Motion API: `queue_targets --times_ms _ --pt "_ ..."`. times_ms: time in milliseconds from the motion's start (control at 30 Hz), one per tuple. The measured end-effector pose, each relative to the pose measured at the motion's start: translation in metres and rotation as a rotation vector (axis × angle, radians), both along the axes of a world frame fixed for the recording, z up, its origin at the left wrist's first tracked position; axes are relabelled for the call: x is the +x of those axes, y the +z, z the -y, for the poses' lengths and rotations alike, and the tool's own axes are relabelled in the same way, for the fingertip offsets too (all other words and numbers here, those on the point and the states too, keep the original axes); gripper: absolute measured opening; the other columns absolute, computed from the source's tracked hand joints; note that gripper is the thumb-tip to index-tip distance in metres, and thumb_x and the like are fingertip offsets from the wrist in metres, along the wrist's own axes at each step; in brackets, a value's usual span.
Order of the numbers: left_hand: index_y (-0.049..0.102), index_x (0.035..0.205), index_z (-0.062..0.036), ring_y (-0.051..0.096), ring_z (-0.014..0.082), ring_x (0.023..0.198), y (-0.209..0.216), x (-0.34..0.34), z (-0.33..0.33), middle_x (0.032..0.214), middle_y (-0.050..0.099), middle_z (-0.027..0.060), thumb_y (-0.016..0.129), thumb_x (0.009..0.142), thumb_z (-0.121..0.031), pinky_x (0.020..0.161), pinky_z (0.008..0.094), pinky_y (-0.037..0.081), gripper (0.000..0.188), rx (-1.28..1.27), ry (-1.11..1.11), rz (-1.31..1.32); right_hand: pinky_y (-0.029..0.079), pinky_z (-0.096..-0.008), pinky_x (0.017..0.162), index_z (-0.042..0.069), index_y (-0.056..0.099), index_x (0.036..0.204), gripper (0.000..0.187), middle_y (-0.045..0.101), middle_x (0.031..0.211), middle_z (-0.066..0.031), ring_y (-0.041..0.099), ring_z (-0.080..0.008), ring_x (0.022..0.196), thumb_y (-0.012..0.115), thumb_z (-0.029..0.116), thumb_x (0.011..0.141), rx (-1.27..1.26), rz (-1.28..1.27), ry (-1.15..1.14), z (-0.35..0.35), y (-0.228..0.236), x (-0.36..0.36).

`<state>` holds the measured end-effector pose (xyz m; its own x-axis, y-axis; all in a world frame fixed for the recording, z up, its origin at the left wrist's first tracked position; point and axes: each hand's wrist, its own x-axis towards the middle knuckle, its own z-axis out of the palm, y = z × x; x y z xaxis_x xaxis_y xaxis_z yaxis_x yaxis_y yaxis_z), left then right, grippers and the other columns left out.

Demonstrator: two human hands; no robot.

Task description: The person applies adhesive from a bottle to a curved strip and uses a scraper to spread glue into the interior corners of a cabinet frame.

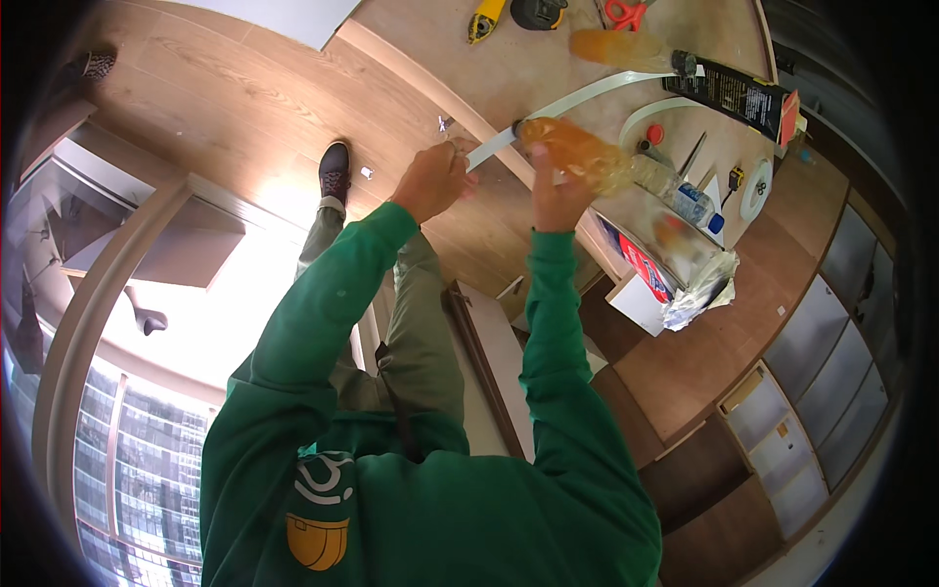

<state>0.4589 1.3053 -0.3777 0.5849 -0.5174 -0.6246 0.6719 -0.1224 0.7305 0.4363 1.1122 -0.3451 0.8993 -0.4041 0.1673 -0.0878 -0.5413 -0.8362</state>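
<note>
My left hand point(430, 181) pinches the near end of a long white strip point(577, 98) that curves away across the wooden worktop point(528, 68). Just to its right, my right hand point(556, 196) grips an amber translucent bottle point(577, 152), held sideways with its dark tip against the strip near the worktop's edge. Both arms are in green sleeves and reach forward over my legs. A second amber bottle point(616, 44) with a black nozzle lies further back on the worktop.
On the worktop lie a yellow utility knife point(484, 20), a black tape measure point(538, 12), red scissors point(626, 12), a black carton point(734, 93), a clear water bottle point(685, 201) and a white tape roll point(755, 188). A box with crumpled wrapping point(699, 289) sits below. My shoe point(335, 171) rests on wood flooring.
</note>
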Motion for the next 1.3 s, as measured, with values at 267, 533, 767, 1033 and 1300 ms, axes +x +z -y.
queue_targets --times_ms 267,533,767,1033,1300 --pt "0.058 0.122 0.0054 0.071 0.0211 0.07 -0.003 -0.003 0.001 0.085 0.07 0.0161 0.039 0.103 -0.012 0.066 0.0343 0.059 0.032 -0.011 0.051 0.012 0.049 -0.0324 0.094 -0.002 0.067 0.112 0.03 0.07 0.113 -0.0094 0.066 -0.0194 0.104 0.076 0.012 0.088 -0.054 -0.074 -0.042 0.024 0.006 0.025" --pt "0.058 0.123 0.0058 0.072 0.0203 0.072 -0.008 -0.008 0.0 0.086 0.07 0.0156 0.04 0.103 -0.011 0.07 0.0332 0.059 0.032 -0.03 0.032 0.003 0.049 -0.0327 0.094 -0.003 0.068 0.115 0.031 0.07 0.114 -0.0109 0.065 -0.0198 0.104 0.075 0.012 0.088 -0.137 -0.006 0.0 0.022 -0.005 0.003" --pt "0.056 0.128 0.0051 0.073 0.0174 0.074 -0.012 -0.014 -0.002 0.089 0.071 0.0134 0.045 0.102 -0.013 0.067 0.0284 0.059 0.033 -0.016 0.086 -0.042 0.049 -0.0333 0.091 -0.002 0.073 0.103 0.021 0.072 0.108 -0.0095 0.065 -0.0202 0.102 0.075 0.014 0.089 -0.068 0.016 -0.018 0.005 0.0 -0.004" --pt "0.063 0.114 0.0054 0.071 0.0159 0.069 -0.013 -0.033 -0.019 0.081 0.071 0.0113 0.058 0.098 -0.017 0.065 0.029 0.056 0.027 0.065 0.12 -0.026 0.049 -0.0342 0.094 -0.003 0.065 0.119 0.036 0.07 0.113 -0.0129 0.064 -0.0236 0.108 0.074 0.01 0.087 -0.205 -0.015 -0.053 0.039 0.013 0.025" --pt "0.062 0.112 0.0072 0.07 0.0144 0.067 -0.004 -0.014 0.012 0.082 0.069 0.0092 0.058 0.099 -0.017 0.062 0.0266 0.055 0.028 0.023 0.148 0.031 0.047 -0.0401 0.106 -0.003 0.056 0.124 0.041 0.061 0.128 -0.0182 0.06 -0.0267 0.12 0.073 0.001 0.087 0.234 0.153 -0.076 0.008 0.026 0.004"
